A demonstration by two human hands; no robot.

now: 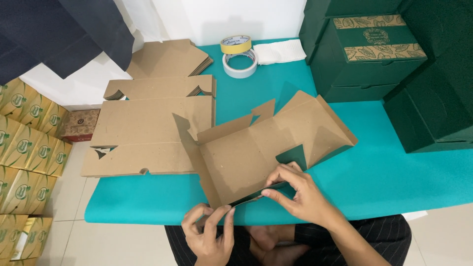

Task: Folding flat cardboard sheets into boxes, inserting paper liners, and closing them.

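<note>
Box blank (256, 152) is held at the near edge of the desk (394, 172), partly folded: the far side panels are raised, the near flap is being creased, no closed box shape is formed yet. Most folds are judged left to do.

Left hand (209, 231): fingers pressed together, near corner of the blank is pinched between thumb and forefingers. Right hand (298, 192): fingers half curled, the near flap edge is pinched and pressed down by the fingertips.

Behind and to the left, a stack of flat blanks (148, 128) is laid on the desk, unfolded. Further back, two tape rolls (239, 56) are stacked, with white paper (281, 50) just beside. Finished green boxes (364, 49) are piled at the far right. Yellow-green cartons (27, 148) are seen on the floor to the left.
</note>
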